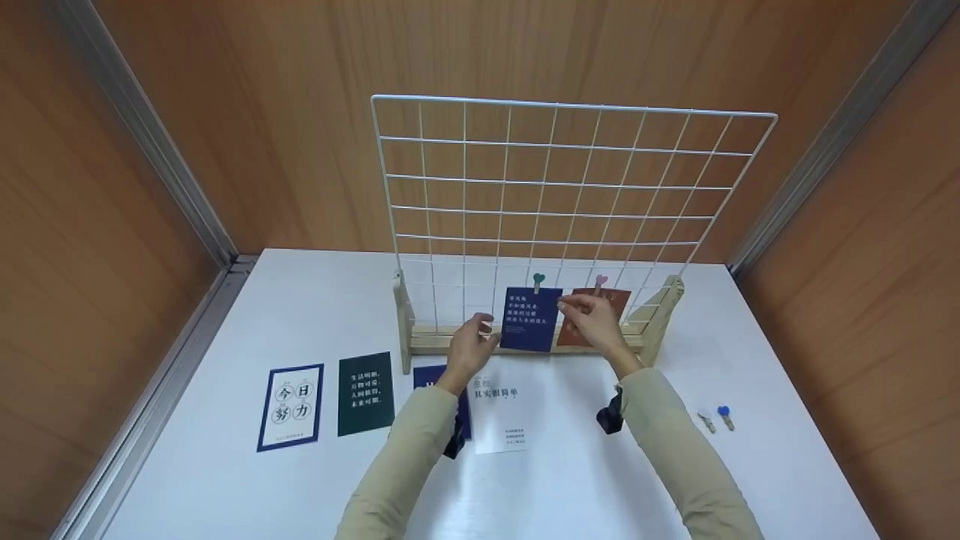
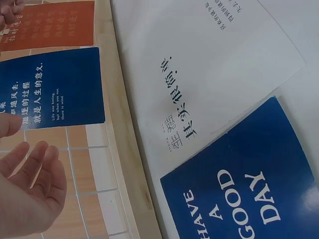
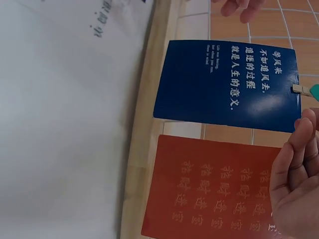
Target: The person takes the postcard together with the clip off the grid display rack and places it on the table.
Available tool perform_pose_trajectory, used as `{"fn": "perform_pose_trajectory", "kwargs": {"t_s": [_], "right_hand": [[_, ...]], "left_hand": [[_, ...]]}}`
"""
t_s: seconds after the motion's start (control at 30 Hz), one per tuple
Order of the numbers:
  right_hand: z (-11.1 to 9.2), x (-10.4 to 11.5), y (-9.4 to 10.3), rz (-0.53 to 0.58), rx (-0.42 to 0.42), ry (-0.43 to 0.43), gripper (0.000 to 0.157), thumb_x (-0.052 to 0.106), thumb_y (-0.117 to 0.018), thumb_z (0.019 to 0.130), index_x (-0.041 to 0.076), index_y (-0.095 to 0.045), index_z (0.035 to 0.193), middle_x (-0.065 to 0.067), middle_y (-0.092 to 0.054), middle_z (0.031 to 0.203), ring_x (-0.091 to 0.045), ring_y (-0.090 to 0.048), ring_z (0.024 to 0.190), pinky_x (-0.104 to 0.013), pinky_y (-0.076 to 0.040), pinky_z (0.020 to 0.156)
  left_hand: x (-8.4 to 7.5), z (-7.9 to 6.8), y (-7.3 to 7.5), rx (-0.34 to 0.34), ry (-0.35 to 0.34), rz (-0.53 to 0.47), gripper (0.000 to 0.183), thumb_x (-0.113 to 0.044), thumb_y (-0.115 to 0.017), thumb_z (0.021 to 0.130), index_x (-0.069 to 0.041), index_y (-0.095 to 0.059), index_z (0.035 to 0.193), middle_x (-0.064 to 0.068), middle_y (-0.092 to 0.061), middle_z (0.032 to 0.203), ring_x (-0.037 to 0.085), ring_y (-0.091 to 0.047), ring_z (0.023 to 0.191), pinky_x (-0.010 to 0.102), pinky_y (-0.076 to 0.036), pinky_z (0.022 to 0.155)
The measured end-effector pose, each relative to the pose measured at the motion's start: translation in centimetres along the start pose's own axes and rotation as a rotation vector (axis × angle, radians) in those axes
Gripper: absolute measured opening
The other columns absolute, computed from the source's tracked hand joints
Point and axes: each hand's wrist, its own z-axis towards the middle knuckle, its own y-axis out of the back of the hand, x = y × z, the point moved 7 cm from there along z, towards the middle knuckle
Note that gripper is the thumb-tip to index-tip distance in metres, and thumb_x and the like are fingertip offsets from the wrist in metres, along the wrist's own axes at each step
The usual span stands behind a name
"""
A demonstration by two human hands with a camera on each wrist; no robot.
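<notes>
A dark blue card [image 1: 531, 319] with white writing hangs from a wooden clip with a green heart [image 1: 538, 279] on the white wire grid rack. My right hand [image 1: 598, 324] pinches this card's edge near its upper right corner, in front of the red card. At the left edge my left hand [image 1: 471, 346] has loosely bent fingers; in the left wrist view its thumb [image 2: 9, 124] overlaps the card, and contact is unclear. The red card [image 3: 214, 189] hangs just right of the blue one under a pink heart clip [image 1: 601, 282]; my right hand partly covers it.
The wire grid [image 1: 574, 107] stands in a wooden base [image 1: 664, 319]. On the white table lie a blue-bordered card [image 1: 291, 407], a green card [image 1: 366, 394], a blue "HAVE A GOOD DAY" card [image 2: 249, 184] and a white card [image 1: 499, 412]. Two clips, one blue-hearted [image 1: 725, 418], lie right.
</notes>
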Motion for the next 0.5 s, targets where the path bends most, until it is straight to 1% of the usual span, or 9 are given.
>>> {"fn": "perform_pose_trajectory", "kwargs": {"t_s": [0.07, 0.13, 0.2, 0.33, 0.47, 0.5], "right_hand": [[0.2, 0.3, -0.4, 0.012, 0.0, 0.007, 0.025, 0.013, -0.06, 0.084, -0.003, -0.062, 0.103, -0.009, -0.055, 0.059, -0.011, -0.05, 0.047, -0.027, -0.045, 0.047], [0.3, 0.6, -0.7, 0.022, -0.006, 0.009, 0.023, 0.012, -0.061, 0.084, -0.002, -0.063, 0.102, -0.007, -0.053, 0.058, -0.01, -0.049, 0.046, -0.023, -0.042, 0.044], [0.4, 0.8, -0.9, 0.03, -0.019, 0.0, 0.023, 0.012, -0.061, 0.083, -0.001, -0.064, 0.102, -0.011, -0.054, 0.059, -0.011, -0.049, 0.047, -0.02, -0.039, 0.042], [0.5, 1.2, -1.2, 0.017, -0.044, -0.016, 0.023, 0.012, -0.061, 0.083, 0.0, -0.063, 0.103, -0.022, -0.055, 0.068, -0.015, -0.05, 0.05, -0.021, -0.039, 0.043], [0.7, 1.7, -1.5, 0.021, -0.053, -0.01, 0.026, 0.011, -0.061, 0.083, -0.001, -0.061, 0.107, -0.023, -0.055, 0.068, -0.013, -0.051, 0.05, -0.025, -0.042, 0.046], [0.8, 1.8, -1.6, 0.031, -0.057, -0.008, 0.027, 0.011, -0.061, 0.083, -0.001, -0.061, 0.107, -0.023, -0.055, 0.067, -0.016, -0.052, 0.05, -0.024, -0.042, 0.046]], "left_hand": [[-0.1, 0.1, -0.1, -0.002, 0.008, -0.005, 0.031, -0.013, -0.062, 0.081, -0.004, -0.055, 0.11, 0.01, -0.059, 0.093, 0.019, -0.056, 0.077, 0.034, -0.045, 0.067], [-0.2, 0.2, -0.1, -0.005, 0.013, -0.009, 0.031, -0.013, -0.061, 0.082, -0.004, -0.054, 0.111, 0.01, -0.059, 0.094, 0.019, -0.056, 0.077, 0.034, -0.045, 0.067], [-0.2, 0.3, -0.2, -0.008, 0.012, -0.01, 0.032, -0.013, -0.061, 0.082, -0.005, -0.053, 0.113, 0.01, -0.059, 0.096, 0.019, -0.056, 0.078, 0.034, -0.045, 0.068], [-0.2, 0.5, -0.4, -0.005, 0.024, -0.007, 0.035, -0.014, -0.06, 0.083, -0.007, -0.051, 0.116, 0.01, -0.059, 0.099, 0.02, -0.056, 0.083, 0.035, -0.045, 0.072], [-0.2, 0.6, -0.7, -0.003, 0.031, -0.002, 0.036, -0.014, -0.06, 0.083, -0.007, -0.051, 0.117, 0.01, -0.058, 0.102, 0.022, -0.056, 0.088, 0.036, -0.044, 0.076], [-0.3, 0.7, -0.7, -0.004, 0.028, 0.0, 0.037, -0.014, -0.06, 0.083, -0.006, -0.05, 0.117, 0.011, -0.058, 0.103, 0.023, -0.055, 0.089, 0.036, -0.044, 0.076]]}}
